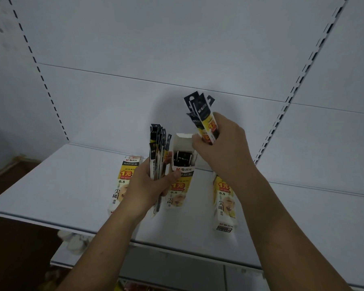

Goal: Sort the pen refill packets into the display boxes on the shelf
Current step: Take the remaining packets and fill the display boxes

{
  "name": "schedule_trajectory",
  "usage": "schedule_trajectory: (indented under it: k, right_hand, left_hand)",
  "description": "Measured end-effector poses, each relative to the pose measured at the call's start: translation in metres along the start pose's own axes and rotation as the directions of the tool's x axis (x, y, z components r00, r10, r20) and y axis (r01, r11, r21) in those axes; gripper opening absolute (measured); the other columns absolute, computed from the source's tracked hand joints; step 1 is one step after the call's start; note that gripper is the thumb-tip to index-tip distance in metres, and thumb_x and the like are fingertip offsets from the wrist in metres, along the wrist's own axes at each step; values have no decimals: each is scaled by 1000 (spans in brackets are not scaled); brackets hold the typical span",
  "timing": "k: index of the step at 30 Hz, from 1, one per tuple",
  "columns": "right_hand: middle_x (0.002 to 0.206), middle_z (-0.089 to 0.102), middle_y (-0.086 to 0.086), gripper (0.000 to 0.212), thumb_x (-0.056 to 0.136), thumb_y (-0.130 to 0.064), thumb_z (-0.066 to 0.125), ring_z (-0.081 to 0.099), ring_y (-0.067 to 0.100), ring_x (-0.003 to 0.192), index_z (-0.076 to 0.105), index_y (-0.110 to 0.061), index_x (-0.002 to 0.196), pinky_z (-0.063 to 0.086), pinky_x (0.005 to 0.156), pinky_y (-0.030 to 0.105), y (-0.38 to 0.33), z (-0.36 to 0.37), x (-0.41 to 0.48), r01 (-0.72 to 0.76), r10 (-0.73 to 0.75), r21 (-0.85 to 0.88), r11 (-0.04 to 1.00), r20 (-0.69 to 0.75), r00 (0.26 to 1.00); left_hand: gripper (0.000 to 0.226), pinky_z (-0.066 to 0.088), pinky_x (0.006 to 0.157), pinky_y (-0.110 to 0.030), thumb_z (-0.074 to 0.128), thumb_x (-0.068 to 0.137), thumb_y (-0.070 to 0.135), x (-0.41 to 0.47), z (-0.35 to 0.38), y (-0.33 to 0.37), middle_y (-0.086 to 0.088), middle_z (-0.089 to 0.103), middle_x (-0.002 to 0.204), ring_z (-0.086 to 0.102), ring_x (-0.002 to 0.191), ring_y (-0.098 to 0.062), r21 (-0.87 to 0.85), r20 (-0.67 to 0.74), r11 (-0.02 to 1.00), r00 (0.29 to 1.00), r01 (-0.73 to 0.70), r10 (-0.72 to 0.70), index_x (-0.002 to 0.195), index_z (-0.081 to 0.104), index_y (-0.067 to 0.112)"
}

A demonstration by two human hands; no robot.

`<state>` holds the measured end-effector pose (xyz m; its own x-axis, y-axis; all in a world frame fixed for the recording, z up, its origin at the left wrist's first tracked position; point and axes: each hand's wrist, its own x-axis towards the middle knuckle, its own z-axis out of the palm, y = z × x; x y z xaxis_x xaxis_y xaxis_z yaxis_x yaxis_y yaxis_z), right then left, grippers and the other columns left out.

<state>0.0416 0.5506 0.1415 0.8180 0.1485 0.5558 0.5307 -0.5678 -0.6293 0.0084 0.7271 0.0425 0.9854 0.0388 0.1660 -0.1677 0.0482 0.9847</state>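
Three white-and-yellow display boxes stand on the white shelf (51, 185): a left box (123, 177), a middle box (182, 164) with its top flap open and black packets inside, and a right box (225, 204). My left hand (149, 190) grips a fan of several black refill packets (158, 152) upright, just left of the middle box, its thumb against the box front. My right hand (221, 143) holds a second bunch of black-and-yellow packets (204, 120) above the middle box's right edge.
The shelf backs onto a white panel wall with slotted uprights (282, 114) at left and right. A lower shelf edge (177, 250) shows beneath, with blurred goods under it. A brown floor or wooden frame lies at far left.
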Motion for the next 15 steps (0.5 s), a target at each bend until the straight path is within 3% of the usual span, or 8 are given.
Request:
schedule_trajectory:
  k: [6,11,13,15]
  right_hand:
    - [60,53,-21,39,95,-16,72,47,2,52,46,-32,71,35,52,9,1,-3,-1,3,-5,39,999,47,999]
    - [68,59,-1,16,97,-20,72,50,10,59,63,-13,86,42,59,16,5,-9,1,10,-10,133,991,-5,1000]
    - [72,61,-1,14,98,-20,71,52,12,60,64,-15,88,43,60,17,3,-14,3,16,-14,151,988,-11,1000]
    - [68,59,-10,18,97,-20,72,49,4,58,61,-23,83,41,59,12,-1,-19,4,18,-12,180,984,-36,999]
  left_hand:
    - [12,47,57,-34,77,90,15,1,-2,-3,5,68,68,56,58,-13,-25,6,1000,1000,-9,9,100,71,18]
    - [15,48,57,-33,77,92,13,2,-4,-5,8,69,69,58,58,-10,-17,10,1000,1000,-6,6,105,70,19]
    - [15,48,56,-33,77,92,13,3,-4,-6,7,69,68,57,58,-11,-2,10,1000,1000,-10,10,105,70,19]
    - [15,47,54,-31,77,92,12,3,-4,-6,6,67,66,56,57,-12,-3,3,1000,1000,-9,9,102,70,20]
